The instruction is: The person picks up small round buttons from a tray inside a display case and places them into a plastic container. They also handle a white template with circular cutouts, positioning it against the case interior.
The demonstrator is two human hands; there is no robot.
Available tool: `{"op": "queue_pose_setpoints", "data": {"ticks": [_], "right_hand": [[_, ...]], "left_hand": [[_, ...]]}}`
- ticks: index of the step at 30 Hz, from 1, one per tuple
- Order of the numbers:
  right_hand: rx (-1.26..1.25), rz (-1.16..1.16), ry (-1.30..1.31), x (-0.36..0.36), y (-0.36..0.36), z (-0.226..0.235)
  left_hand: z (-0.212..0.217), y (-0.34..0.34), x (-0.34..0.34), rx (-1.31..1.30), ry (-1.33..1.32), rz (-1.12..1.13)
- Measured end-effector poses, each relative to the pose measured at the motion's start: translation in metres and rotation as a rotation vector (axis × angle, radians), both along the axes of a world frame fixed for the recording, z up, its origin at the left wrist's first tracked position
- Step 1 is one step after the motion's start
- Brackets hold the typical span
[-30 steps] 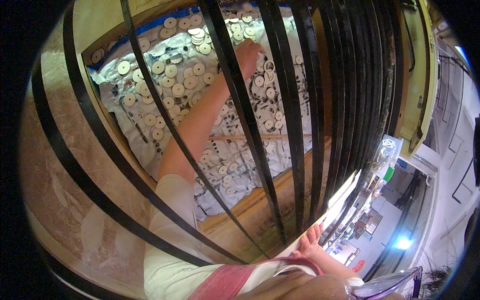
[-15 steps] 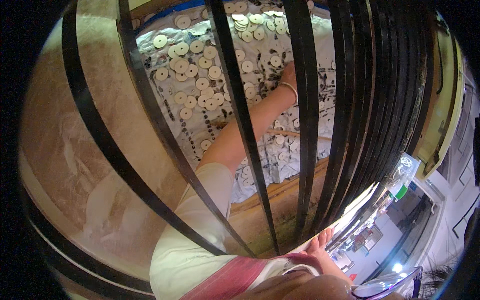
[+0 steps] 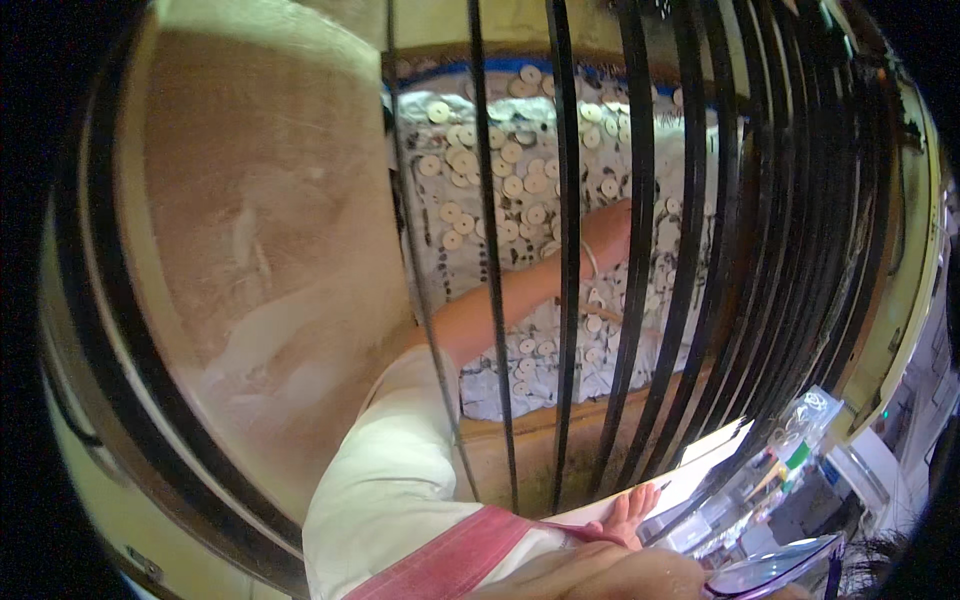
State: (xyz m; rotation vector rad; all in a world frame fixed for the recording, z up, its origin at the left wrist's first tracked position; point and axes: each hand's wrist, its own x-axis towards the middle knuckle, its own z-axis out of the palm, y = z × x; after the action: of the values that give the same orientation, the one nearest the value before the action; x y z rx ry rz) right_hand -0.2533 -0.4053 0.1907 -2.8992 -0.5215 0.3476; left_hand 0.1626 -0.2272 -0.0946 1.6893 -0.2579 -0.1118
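Note:
My left arm, in a white sleeve with a red band, stretches across behind dark bars [image 3: 566, 300]. My left hand [image 3: 608, 232], with a pale bracelet at the wrist, is over a grey-white crumpled sheet [image 3: 490, 400] marked with dark spots. A bar hides its fingers, so I cannot tell what they hold. Many pale round discs [image 3: 463, 161] with centre holes lie on the sheet, several near this hand. Below the wrist lies a thin wooden stick [image 3: 602, 312]. My right hand [image 3: 624, 512] is low on the right, fingers apart, by a pale edge, holding nothing visible.
A brown, smeared panel [image 3: 270, 230] fills the left side. The bars crowd together on the right, beside a yellowish frame [image 3: 905, 330]. A wooden ledge [image 3: 540, 418] runs along the sheet's near side. A clear plastic bag [image 3: 808, 412] hangs at the lower right.
The view has shifted, so the sheet and discs appear lower and further right. My left hand remains over the sheet behind the bars. My right hand's fingers look more spread.

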Motion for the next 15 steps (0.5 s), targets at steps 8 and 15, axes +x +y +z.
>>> {"op": "queue_pose_setpoints", "data": {"ticks": [8,15], "right_hand": [[0.019,-0.016,0.007,0.018,0.01,0.007],[-0.019,0.078,-0.036,0.03,0.015,0.011]], "left_hand": [[0.015,0.112,-0.036,-0.622,0.538,0.41],[0.048,0.204,-0.088,-0.916,0.687,0.515]]}}
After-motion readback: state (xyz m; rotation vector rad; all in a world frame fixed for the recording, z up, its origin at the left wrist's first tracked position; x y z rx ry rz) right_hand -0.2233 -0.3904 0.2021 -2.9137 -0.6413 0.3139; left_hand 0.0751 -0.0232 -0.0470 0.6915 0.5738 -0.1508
